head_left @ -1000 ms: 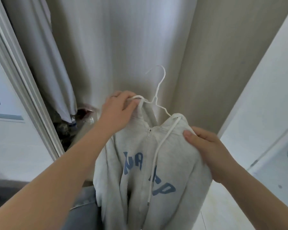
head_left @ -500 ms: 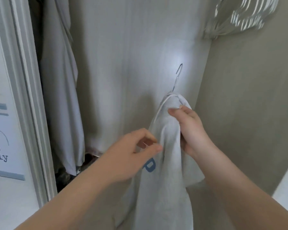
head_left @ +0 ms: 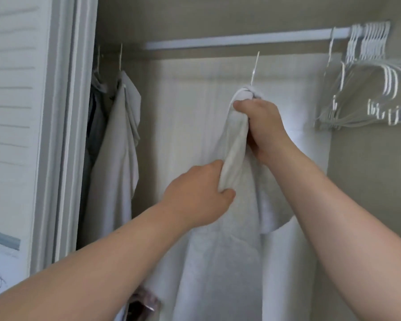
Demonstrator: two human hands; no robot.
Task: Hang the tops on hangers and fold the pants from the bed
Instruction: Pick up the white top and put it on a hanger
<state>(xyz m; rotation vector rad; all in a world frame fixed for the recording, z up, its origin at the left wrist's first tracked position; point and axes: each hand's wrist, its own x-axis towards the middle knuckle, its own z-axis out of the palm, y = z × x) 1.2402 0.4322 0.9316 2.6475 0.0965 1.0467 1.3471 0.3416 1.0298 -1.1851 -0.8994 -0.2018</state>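
Observation:
A light grey hoodie point(head_left: 236, 262) hangs on a white wire hanger point(head_left: 255, 66) whose hook points up, just below the closet rod point(head_left: 241, 39). My right hand point(head_left: 262, 121) grips the hoodie's top and the hanger's shoulder through the cloth. Lower down, my left hand point(head_left: 199, 195) pinches a fold of the hoodie's front edge. The hook's tip is thin and blurred; it sits a little under the rod, apart from it.
Several empty white hangers point(head_left: 375, 75) bunch at the rod's right end. Grey and white garments point(head_left: 116, 158) hang at the left end beside the white louvred door point(head_left: 23, 135). Bare rod lies between them. A shiny bag point(head_left: 141, 304) sits low.
Both hands have lifted the hoodie on its hanger up toward the rod, now in view. My left hand moved from near the collar to a fold lower on the front.

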